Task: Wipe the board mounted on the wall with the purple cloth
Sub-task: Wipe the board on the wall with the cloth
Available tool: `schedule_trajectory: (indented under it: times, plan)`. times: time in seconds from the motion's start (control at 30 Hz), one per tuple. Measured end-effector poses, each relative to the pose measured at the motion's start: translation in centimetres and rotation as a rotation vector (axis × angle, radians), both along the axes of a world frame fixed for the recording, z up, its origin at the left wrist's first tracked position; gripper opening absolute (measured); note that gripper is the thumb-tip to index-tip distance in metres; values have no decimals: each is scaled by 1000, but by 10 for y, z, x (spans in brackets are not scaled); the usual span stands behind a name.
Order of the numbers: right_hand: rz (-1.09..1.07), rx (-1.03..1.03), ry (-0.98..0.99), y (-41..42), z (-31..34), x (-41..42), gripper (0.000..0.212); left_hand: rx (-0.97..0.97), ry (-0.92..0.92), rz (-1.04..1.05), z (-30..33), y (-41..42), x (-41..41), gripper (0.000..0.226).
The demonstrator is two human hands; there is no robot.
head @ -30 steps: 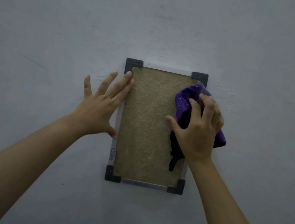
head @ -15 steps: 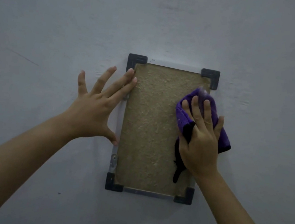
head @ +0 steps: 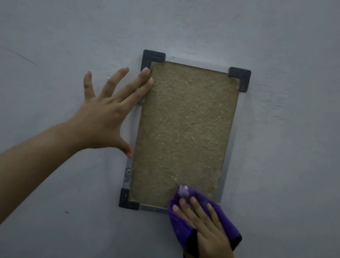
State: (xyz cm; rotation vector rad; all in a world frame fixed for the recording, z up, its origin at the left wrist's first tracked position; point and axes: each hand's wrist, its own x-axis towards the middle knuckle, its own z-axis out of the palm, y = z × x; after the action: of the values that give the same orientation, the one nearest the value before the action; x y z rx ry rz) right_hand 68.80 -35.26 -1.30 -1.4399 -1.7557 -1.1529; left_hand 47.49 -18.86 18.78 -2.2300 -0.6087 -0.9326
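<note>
- Pressed flat under the straight fingers of the right hand (head: 212,242): a purple cloth with black trim (head: 186,225), covering the lower right corner of the board.
- Spread open against the left frame edge: the left hand (head: 105,117), holding nothing.
- Mounted upright on a grey wall (head: 71,16): a tan, rough-textured rectangular board with dark corner caps (head: 184,131).

A plain indoor room, its kind impossible to tell, is showing little beyond a pale grey painted wall (head: 71,16) that is filling the whole view and carrying faint scuffs and small dark specks. A small framed board (head: 185,135) with a rough tan, cork-like face, a metal frame and dark plastic corner caps is hanging screwed to it.
</note>
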Motion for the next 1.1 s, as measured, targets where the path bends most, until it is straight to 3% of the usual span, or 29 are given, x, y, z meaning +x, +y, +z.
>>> schedule_trajectory:
  times: [0.03, 0.1, 0.13, 0.2, 0.27, 0.3, 0.37, 0.47, 0.5, 0.57, 0.63, 0.7, 0.87, 1.1]
  plan:
    - [76, 58, 235, -5, -4, -12, 49, -4, 2, 0, 0, -1, 0, 149]
    - [353, 316, 1026, -13, 1, -40, 65, -5, 6, 2, -1, -1, 0, 149]
    - [418, 490, 1332, -14, 5, -47, 66, -1, 8, 5, -1, -1, 0, 150]
    - [371, 655, 1659, -19, 25, -49, 59, 12, 11, 14, -1, -1, 0, 150]
    - [558, 732, 1750, -27, 60, -45, 53, 23, 13, 22, 0, -2, 0, 151]
    - [675, 768, 1722, -30, 77, -46, 53, 18, 19, 24, -1, -3, -1, 150]
    - [695, 828, 1552, -34, 112, -53, 50, 4, 26, 18, -2, -4, -2, 149]
    - [641, 825, 1082, -28, 166, -60, 35, -37, 25, 2, -5, -4, -1, 147]
    - [552, 768, 866, -23, 180, -58, 36, -53, 24, -7, -4, -4, -1, 147]
    - [192, 561, 477, 2, 197, -43, 60, -87, 27, -23, -3, -5, -1, 146]
    - [-125, 413, 190, 29, 205, -18, 65, -87, 35, -25, -2, -5, -2, 147]
    - [-226, 350, 95, 44, 206, -11, 59, -72, 35, -26, -3, -2, -1, 149]
    - [-153, 292, -27, 48, 193, -6, 50, -34, 18, -35, -4, 3, 2, 149]
    - [-62, 19, -313, 35, 108, 2, 44, 19, 20, 1, -5, 3, 0, 151]
